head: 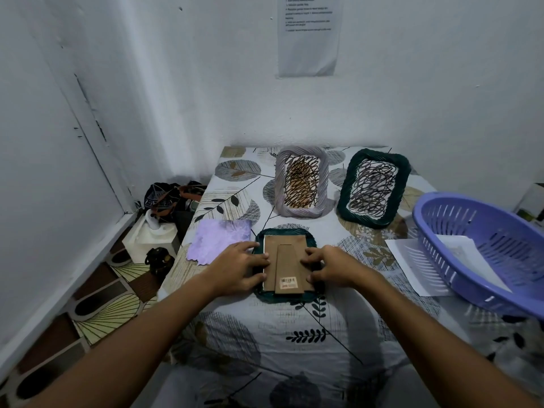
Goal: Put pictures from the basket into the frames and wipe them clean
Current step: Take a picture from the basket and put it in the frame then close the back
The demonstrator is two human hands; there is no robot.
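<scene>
A dark green frame (283, 232) lies face down on the table in front of me, its brown cardboard back (288, 260) with stand flap facing up. My left hand (240, 266) presses flat on the frame's left edge, fingers reaching onto the back board. My right hand (325, 266) has its fingers bent onto the board's right edge. Two frames stand upright at the back: a pale lilac frame (301, 181) and a dark green frame (374, 188), both with scribbled fronts. A purple basket (482, 248) at right holds a white picture sheet (460, 248).
A lilac cloth (219, 241) lies left of the flat frame. A white paper sheet (412, 263) sits under the basket's left side. The leaf-patterned tablecloth (294, 334) covers the table. Bags and a white box (153, 240) sit on the floor at left. Walls close in behind and left.
</scene>
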